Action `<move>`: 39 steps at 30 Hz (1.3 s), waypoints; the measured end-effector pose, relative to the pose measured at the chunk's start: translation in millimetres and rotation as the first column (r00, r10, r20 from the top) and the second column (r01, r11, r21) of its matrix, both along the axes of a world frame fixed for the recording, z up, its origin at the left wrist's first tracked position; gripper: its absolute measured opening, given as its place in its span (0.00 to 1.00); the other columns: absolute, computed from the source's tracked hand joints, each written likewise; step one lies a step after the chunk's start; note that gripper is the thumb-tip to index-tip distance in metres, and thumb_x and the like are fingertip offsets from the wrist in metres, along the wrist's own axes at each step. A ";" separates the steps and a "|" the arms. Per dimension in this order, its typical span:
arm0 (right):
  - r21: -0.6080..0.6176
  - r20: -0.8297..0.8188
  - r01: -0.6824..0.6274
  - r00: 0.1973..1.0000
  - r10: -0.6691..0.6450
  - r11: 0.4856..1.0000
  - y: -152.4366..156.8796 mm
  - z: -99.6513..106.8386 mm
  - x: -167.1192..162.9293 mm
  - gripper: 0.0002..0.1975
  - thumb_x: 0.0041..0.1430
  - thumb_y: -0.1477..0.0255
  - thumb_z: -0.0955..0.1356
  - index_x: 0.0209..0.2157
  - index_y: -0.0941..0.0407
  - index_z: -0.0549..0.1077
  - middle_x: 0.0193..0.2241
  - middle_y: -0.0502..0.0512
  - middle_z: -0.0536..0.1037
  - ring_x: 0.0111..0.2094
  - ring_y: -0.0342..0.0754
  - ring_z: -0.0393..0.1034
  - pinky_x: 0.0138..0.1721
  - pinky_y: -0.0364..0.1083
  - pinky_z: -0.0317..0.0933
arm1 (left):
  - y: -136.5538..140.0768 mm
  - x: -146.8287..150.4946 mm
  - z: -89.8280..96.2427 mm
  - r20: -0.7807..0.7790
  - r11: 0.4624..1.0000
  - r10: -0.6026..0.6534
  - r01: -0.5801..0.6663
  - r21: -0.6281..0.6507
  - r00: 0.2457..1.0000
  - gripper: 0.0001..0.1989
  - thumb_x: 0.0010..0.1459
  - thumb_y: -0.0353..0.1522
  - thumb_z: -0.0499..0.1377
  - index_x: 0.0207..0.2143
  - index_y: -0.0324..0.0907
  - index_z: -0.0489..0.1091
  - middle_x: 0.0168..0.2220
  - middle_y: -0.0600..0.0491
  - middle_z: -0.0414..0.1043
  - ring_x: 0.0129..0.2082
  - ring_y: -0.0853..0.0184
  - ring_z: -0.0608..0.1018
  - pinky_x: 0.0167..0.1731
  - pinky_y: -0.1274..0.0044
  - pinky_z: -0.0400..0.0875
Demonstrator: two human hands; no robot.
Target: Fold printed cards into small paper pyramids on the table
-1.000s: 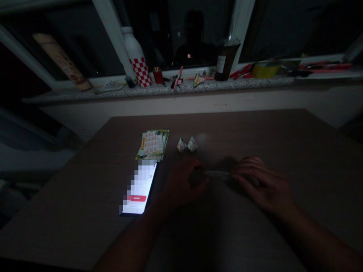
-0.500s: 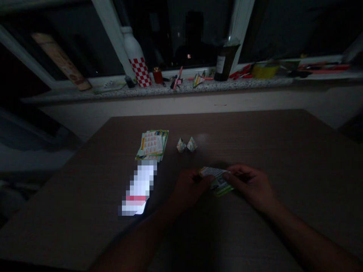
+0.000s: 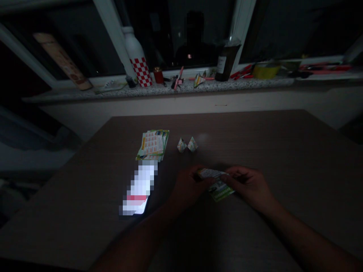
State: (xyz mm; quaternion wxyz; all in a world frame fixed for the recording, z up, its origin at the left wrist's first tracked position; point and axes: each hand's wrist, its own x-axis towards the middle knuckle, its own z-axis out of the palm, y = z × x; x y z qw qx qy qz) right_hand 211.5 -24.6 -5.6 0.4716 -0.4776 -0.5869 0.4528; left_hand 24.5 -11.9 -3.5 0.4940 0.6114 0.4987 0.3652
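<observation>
A printed green and white paper card (image 3: 222, 191) is held between my two hands above the table. My left hand (image 3: 190, 186) pinches its left side, thumb on top. On the right side, my right hand (image 3: 249, 184) grips it with the thumb pressed on its face and fingers curled behind. Beyond the hands stand two small folded paper pieces with pointed tops, a left one (image 3: 182, 145) and a right one (image 3: 192, 144), side by side. Dim light hides the fingers beneath the card.
A stack of printed cards (image 3: 153, 144) lies at the left, touching or close to a lit phone (image 3: 138, 189). Behind the wooden table (image 3: 255, 132), the windowsill (image 3: 181, 87) carries a checkered bottle (image 3: 139, 62), a dark container (image 3: 225, 64), a red jar (image 3: 158, 75) and pens.
The card's lower green part has tipped and shows more of its face. Both hands keep their hold, with the right thumb shifted slightly left.
</observation>
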 end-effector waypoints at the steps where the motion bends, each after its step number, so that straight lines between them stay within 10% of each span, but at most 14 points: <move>1: -0.015 -0.014 -0.007 1.000 0.007 1.000 -0.1 0.3 -0.1 0.09 0.51 0.66 0.71 0.28 0.59 0.76 0.21 0.53 0.78 0.20 0.43 0.71 0.21 0.41 0.65 | 0.0 0.5 -0.4 0.032 1.000 0.007 -0.006 -0.008 0.999 0.14 0.46 0.35 0.66 0.36 0.39 0.72 0.29 0.53 0.74 0.28 0.68 0.75 0.28 0.78 0.70; 13: -0.066 -0.004 -0.030 1.000 0.029 0.997 1.2 -2.2 6.2 0.10 0.55 0.66 0.68 0.29 0.58 0.76 0.23 0.53 0.78 0.23 0.44 0.72 0.25 0.41 0.65 | 5.1 -1.6 -2.3 0.352 0.996 0.058 -0.028 -0.089 0.934 0.25 0.48 0.30 0.65 0.48 0.41 0.62 0.34 0.51 0.77 0.34 0.64 0.80 0.36 0.72 0.74; 26: 0.430 0.263 -0.248 0.954 0.142 0.868 6.1 -0.5 15.0 0.10 0.52 0.75 0.70 0.38 0.53 0.78 0.37 0.56 0.80 0.37 0.48 0.76 0.38 0.44 0.70 | 3.9 -3.2 4.5 0.518 0.971 0.009 0.115 -0.207 0.855 0.31 0.45 0.30 0.67 0.52 0.44 0.60 0.30 0.54 0.76 0.27 0.67 0.78 0.30 0.75 0.72; 31: 0.389 0.149 -0.148 0.984 0.097 0.909 5.1 3.1 15.6 0.08 0.49 0.72 0.73 0.34 0.53 0.79 0.33 0.56 0.81 0.33 0.49 0.77 0.34 0.44 0.71 | -0.8 -7.7 10.0 0.383 0.995 -0.032 0.064 -0.071 0.923 0.07 0.50 0.30 0.61 0.32 0.40 0.75 0.32 0.52 0.76 0.34 0.66 0.76 0.37 0.76 0.69; 39: 0.253 0.009 0.010 1.000 -0.013 0.968 1.3 2.9 9.5 0.02 0.49 0.72 0.72 0.28 0.53 0.80 0.30 0.53 0.81 0.32 0.48 0.76 0.35 0.44 0.70 | -5.8 -11.0 8.1 0.146 0.965 -0.158 0.121 0.234 0.977 0.12 0.50 0.30 0.62 0.39 0.43 0.76 0.40 0.50 0.76 0.41 0.63 0.76 0.42 0.74 0.68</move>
